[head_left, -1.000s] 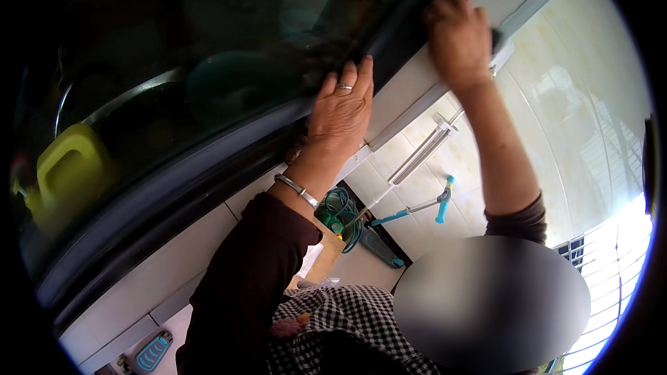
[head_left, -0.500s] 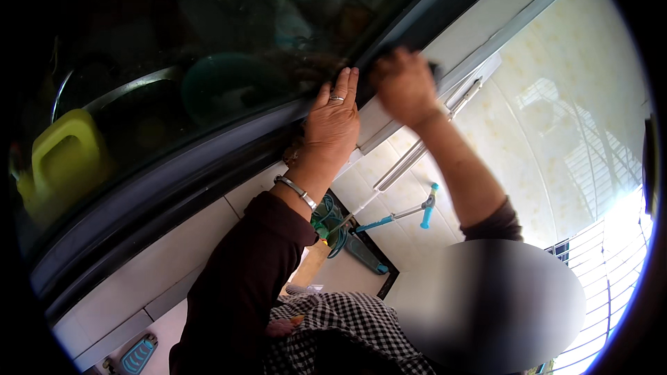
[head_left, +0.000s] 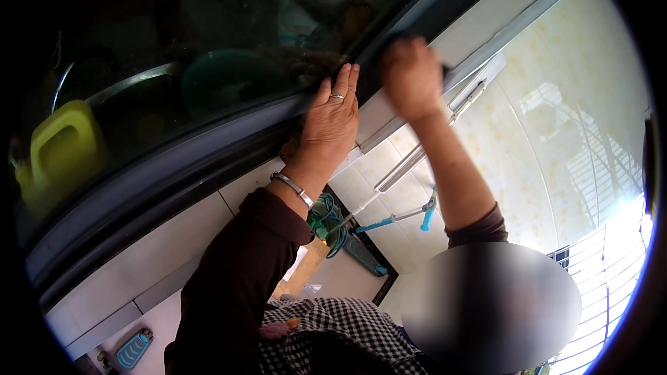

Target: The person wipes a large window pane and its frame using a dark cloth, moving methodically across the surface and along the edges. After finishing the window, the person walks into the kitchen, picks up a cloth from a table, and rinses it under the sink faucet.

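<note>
Far to my left, behind the glass pane (head_left: 208,48), a yellow jug (head_left: 64,149) stands beside the curved metal rim of a basin (head_left: 125,85), and a dark green bowl (head_left: 226,76) sits a little further along. Everything behind the glass is dim and overlaid with reflections, so I cannot make out the smaller things there. Below the glass runs the dark window frame (head_left: 174,173), slanting up from lower left to upper right, with pale wall tiles (head_left: 139,264) under it.

My left hand (head_left: 332,121) lies flat and released on that frame, fingers stretched out together with their tips reaching the lower edge of the glass. It grips nothing. There is a ring on one finger and a metal bracelet (head_left: 293,189) at the wrist, just above my dark sleeve.

Just beside it, further up the frame, my right hand (head_left: 411,76) presses against the dark strip. It is blurred; the fingers look bunched, and a bit of something dark shows at its edges, but I cannot tell whether I grasp a thing or what it would be.

Beneath my arms, a green coiled hose (head_left: 326,219) and a blue-handled tool (head_left: 399,217) lie near the tiled floor. To the right, a metal door handle (head_left: 451,121) is fixed on a pale panel.
</note>
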